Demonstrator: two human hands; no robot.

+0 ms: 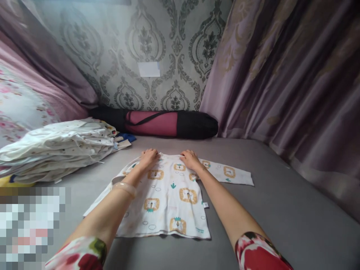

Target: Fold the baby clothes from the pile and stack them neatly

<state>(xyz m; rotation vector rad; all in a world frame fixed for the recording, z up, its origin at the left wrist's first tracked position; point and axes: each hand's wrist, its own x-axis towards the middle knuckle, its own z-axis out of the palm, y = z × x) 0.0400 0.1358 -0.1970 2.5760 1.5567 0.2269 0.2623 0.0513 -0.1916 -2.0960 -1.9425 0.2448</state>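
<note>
A small white long-sleeved shirt (164, 195) with orange lion faces lies spread on the grey sheet, neckline away from me. My left hand (150, 156) rests on its left shoulder beside the neckline, fingers bent at the fabric edge. On the other side of the neckline, my right hand (189, 158) touches the right shoulder, fingertips at the edge. Whether either hand pinches the cloth is too small to tell. The right sleeve stretches out flat to the right; the left sleeve slants down toward me, partly hidden by my left forearm.
A pile of light clothes (62, 146) lies at the left on the grey sheet (281, 210). A black and maroon roll bag (157, 123) lies along the patterned wall. Purple curtains (253, 67) hang at both sides. A blurred patch covers the lower left corner.
</note>
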